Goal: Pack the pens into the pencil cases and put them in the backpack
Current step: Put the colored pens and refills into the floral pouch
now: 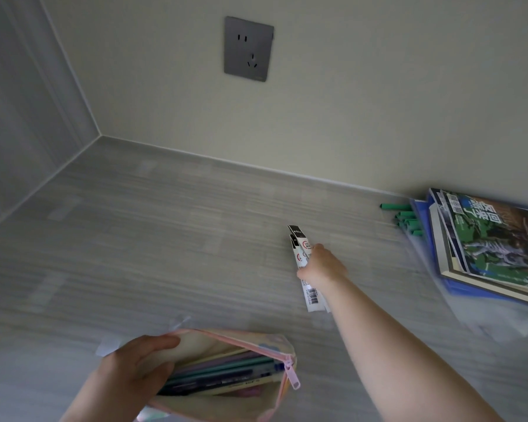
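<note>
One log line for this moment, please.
left hand: holds pencil case open, pens inside | right hand: grips white packets

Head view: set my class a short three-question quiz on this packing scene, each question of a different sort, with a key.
1. True or false: the case in the left hand is zipped shut.
2. What does the right hand grip? A) white packets B) a ruler C) a backpack
3. Fill the gap: the green pens lie beside a stack of ____.
Key: 1 false, it is open; 2 A; 3 books.
</note>
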`<state>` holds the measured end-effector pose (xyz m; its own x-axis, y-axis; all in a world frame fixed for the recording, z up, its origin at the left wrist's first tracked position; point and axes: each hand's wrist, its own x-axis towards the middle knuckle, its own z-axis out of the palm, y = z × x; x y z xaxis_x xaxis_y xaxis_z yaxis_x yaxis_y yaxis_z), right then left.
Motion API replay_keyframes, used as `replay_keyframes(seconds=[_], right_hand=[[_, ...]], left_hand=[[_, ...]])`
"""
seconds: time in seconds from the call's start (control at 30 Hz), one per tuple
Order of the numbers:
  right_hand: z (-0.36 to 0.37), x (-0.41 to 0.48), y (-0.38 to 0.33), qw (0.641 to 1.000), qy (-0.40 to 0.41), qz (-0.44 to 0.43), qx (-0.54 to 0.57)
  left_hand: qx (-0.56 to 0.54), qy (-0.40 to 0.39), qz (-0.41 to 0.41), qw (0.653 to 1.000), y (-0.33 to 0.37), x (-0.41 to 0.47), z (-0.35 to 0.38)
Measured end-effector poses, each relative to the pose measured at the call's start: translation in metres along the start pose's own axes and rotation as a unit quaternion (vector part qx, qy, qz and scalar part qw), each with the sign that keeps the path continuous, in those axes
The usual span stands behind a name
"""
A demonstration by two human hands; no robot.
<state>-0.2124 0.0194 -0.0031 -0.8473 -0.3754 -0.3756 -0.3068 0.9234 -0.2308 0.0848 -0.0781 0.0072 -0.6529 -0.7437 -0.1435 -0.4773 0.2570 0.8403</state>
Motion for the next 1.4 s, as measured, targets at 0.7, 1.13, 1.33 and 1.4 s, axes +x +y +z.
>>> replay_keyframes(seconds=[0.7,1.13,1.33,1.4], right_hand=[[-0.047,-0.095,0.012,0.738,0.017,-0.144,0.659],[0.02,-0.147,-0.003,0.881,0.011,-0.464,0.096],[0.018,-0.154,-0.01,0.874,-0.043,-0.387,0.291],[0.021,-0.152,-0.01,0.886,-0.045,-0.399,0.231]], left_hand=[[0.057,-0.077,0.041,0.995,0.025,-0.006,0.029],[0.069,-0.084,0.063,0.992,0.026,-0.006,0.03],[0.054,-0.133,0.064,0.988,0.02,0.003,0.028],[0.04,-0.132,0.071,0.988,0.019,0.005,0.028]])
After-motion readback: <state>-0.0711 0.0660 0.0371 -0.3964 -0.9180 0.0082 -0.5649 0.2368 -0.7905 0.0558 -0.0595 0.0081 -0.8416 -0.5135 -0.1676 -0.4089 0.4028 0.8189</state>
